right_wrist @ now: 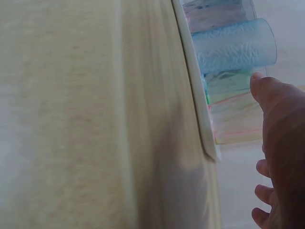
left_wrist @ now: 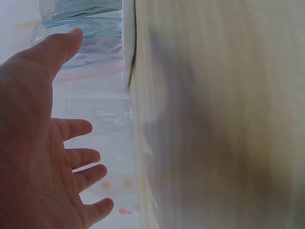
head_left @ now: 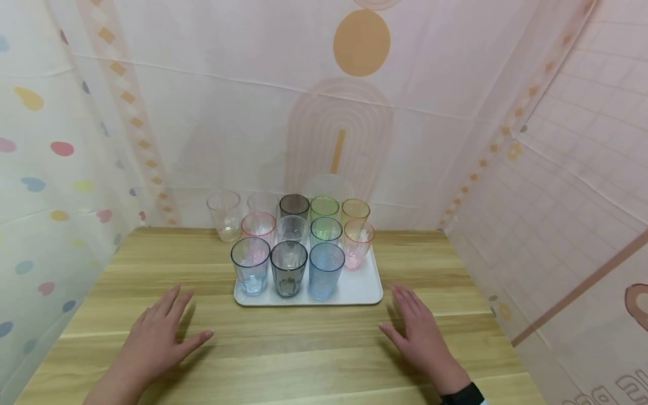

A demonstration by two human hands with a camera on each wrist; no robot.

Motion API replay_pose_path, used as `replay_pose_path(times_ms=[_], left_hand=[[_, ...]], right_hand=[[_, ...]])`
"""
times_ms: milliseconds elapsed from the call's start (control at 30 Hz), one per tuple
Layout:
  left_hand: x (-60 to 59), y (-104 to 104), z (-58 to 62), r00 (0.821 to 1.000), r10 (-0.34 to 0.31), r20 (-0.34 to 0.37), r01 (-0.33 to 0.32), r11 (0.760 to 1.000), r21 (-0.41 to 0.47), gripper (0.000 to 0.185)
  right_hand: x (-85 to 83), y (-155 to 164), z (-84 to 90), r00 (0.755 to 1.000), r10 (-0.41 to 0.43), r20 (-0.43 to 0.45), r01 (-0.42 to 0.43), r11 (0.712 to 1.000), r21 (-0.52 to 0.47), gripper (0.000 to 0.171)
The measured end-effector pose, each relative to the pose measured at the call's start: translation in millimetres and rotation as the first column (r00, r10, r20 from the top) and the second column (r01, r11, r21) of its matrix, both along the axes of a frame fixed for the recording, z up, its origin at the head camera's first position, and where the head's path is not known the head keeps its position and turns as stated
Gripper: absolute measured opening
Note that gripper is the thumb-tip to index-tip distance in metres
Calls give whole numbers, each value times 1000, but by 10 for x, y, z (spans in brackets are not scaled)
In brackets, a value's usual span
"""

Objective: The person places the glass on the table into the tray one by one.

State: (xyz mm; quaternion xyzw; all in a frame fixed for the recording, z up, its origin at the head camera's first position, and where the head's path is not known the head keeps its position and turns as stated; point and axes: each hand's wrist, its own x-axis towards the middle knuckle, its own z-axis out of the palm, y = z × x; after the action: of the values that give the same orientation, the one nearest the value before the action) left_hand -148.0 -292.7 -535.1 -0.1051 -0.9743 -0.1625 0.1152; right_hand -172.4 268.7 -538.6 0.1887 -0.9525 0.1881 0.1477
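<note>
A white tray (head_left: pixel 365 284) bears several see-through drinking glasses in rows. Its front row has a pale blue glass with a dark rim (head_left: pixel 252 275), a smoky grey glass (head_left: pixel 289 273) and a ribbed blue glass (head_left: pixel 325 275). Green, yellow, pink-rimmed and clear ones stand behind, partly hidden. One clear glass (head_left: pixel 226 219) stands beyond the tray's left back corner. My left hand (head_left: pixel 154 340) hovers left of the tray, fingers spread and holding nothing. Near the tray's front right corner is my right hand (head_left: pixel 422 337), also empty, its fingers extended and thumb apart.
The wood-grain table (head_left: pixel 293 360) stretches in front of the tray and to both sides. Patterned cloth hangs as a back wall (head_left: pixel 228 124), with a dotted left side (head_left: pixel 45 185) and a grid-printed right side (head_left: pixel 572 185). A black band (head_left: pixel 463 394) circles the right wrist.
</note>
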Motion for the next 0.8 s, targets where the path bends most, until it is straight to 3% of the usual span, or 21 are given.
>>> replay_pose_path(times_ms=[167, 267, 333, 433, 533, 633, 700, 800], left_hand=[[-50, -51, -42, 999, -10, 51, 6, 997, 78, 100], [-181, -100, -72, 997, -23, 78, 8, 981, 192, 89], [-330, -131, -55, 995, -6, 95, -20, 961, 275, 80], [-678, -194, 10, 989, 65, 132, -113, 908, 404, 74], [-1127, -255, 100, 975, 121, 188, -204, 824, 529, 81], [-1582, -297, 153, 976, 113, 188, -207, 755, 622, 91], [-1825, -313, 186, 977, 94, 192, -199, 728, 656, 99], [-2082, -313, 240, 981, 62, 184, -172, 720, 672, 108]], right_hand=[[52, 56, -55, 999, -28, 44, 28, 999, -17, 84], [65, 68, -84, 998, -34, 62, 37, 998, -49, 81], [71, 73, -100, 997, -37, 65, 41, 996, -73, 79], [83, 77, -114, 998, -39, 55, 45, 994, -103, 77], [92, 75, -120, 999, -42, 32, 45, 991, -126, 76], [98, 65, -122, 999, -40, 15, 41, 988, -151, 75], [102, 59, -127, 999, -35, 11, 36, 986, -165, 75], [110, 57, -132, 999, -33, 16, 35, 984, -172, 74]])
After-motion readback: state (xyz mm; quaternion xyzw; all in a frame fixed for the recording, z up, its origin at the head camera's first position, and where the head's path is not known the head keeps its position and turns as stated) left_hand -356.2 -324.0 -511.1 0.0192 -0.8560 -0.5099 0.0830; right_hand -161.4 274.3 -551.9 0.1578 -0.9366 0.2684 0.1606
